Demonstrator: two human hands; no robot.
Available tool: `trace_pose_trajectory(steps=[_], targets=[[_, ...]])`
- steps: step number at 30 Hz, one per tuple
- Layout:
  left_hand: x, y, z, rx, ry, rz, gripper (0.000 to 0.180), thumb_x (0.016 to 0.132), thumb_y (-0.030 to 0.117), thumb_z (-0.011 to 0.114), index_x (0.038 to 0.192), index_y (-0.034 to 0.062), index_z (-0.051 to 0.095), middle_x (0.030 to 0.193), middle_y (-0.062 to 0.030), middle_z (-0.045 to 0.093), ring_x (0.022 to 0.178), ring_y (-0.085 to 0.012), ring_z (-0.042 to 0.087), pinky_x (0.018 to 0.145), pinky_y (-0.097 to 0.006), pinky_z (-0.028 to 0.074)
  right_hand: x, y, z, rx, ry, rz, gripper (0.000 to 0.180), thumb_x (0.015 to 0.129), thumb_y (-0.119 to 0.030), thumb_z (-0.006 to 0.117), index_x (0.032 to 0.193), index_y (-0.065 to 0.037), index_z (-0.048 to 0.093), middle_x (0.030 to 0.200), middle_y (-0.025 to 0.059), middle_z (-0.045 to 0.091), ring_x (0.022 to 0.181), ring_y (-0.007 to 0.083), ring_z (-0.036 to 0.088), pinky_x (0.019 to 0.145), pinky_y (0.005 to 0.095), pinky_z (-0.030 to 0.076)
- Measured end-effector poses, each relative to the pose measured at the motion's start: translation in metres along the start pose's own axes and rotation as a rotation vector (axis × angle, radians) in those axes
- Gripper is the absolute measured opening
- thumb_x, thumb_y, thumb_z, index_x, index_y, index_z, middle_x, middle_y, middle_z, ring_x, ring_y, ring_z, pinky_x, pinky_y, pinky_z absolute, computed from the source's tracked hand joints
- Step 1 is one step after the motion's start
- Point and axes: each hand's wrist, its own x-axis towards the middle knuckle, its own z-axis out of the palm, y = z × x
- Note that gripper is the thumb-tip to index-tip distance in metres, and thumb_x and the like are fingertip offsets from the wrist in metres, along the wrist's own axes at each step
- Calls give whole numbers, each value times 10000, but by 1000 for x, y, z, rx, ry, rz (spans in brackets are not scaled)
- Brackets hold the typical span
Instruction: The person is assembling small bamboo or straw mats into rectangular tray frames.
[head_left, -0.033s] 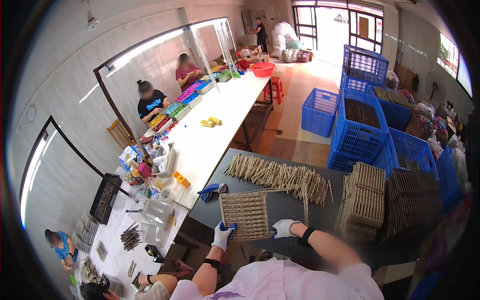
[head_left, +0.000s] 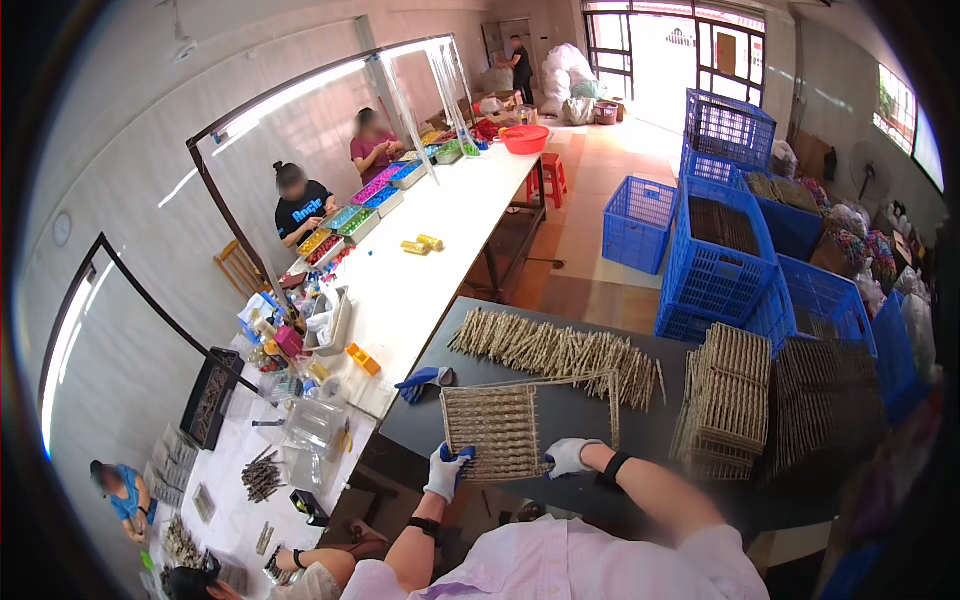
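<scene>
A rectangular rack [head_left: 490, 430], a thin frame filled with rows of beige twisted sticks, is tilted up at the near edge of a dark table [head_left: 560, 490]. My left hand [head_left: 443, 473], in a white glove with blue fingers, is closed on its lower left corner. Beside the lower right edge of the rack is my gloved right hand [head_left: 570, 457], fingers curled together; what they pinch is too small to tell. An L-shaped thin frame piece [head_left: 614, 410] extends behind the rack. Farther back lies a long pile of loose twisted sticks [head_left: 560, 350].
A blue glove [head_left: 424, 382] lies left of the rack. Stacked beige racks [head_left: 728, 400] and darker racks [head_left: 825, 410] stand on the right, with blue crates [head_left: 715, 270] behind. A long white table [head_left: 440, 270] runs away at left, with several people working along it.
The rack has shifted very slightly to the right, closer to my right hand. My hands are almost still.
</scene>
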Motion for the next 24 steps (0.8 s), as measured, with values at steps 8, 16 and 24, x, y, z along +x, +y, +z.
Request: trace_pose_trajectory(steps=[8,16,24], targets=[[5,17,6,154,-90,105,335,909,8,766,1228,-12,666,1124,-41,740,974,-116,682,908,-288,562,-2,-8,-7,-61,-110,-9,553,852,-424,697,1235,-25,712,1266,189,707,1165,374,671,997,461,534],[8,11,1,40,44,-30,297,901,-17,760,1189,-5,685,1063,-33,745,926,-115,681,884,-285,562,5,-9,15,-259,230,-55,301,938,-175,596,1188,-42,700,1164,188,741,1078,367,715,866,467,579],[13,1,-4,66,142,-89,278,894,-30,758,1162,-1,691,1030,-29,746,879,-122,678,836,-292,567,15,-10,17,-311,239,-1,269,973,-175,553,1171,-51,687,1100,178,749,1027,356,730,822,459,581]])
